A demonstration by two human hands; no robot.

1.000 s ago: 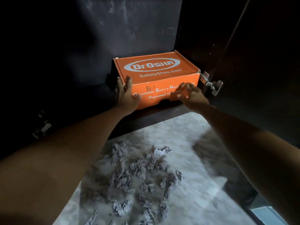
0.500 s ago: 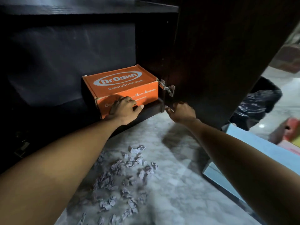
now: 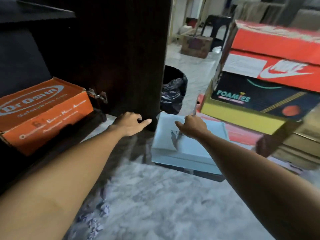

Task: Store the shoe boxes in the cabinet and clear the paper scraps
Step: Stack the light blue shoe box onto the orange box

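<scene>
on the floor just right of the open cabinet door, a pale blue shoe box lies flat, and it looks like the next one to store. the right hand hovers over its lid, fingers loosely curled, holding nothing; whether it touches the lid i cannot tell. the left hand reaches toward the box's near corner by the door's lower edge, fingers relaxed and empty. the orange shoe box already sits inside the cabinet, hard against the hinged side. to do this well, take the blue box at both short ends, lift it level so the lid stays seated, swing it round the door, and set it beside the orange one. further right, a stack of shoe boxes waits. paper scraps lie on the marble floor near the left forearm.
</scene>
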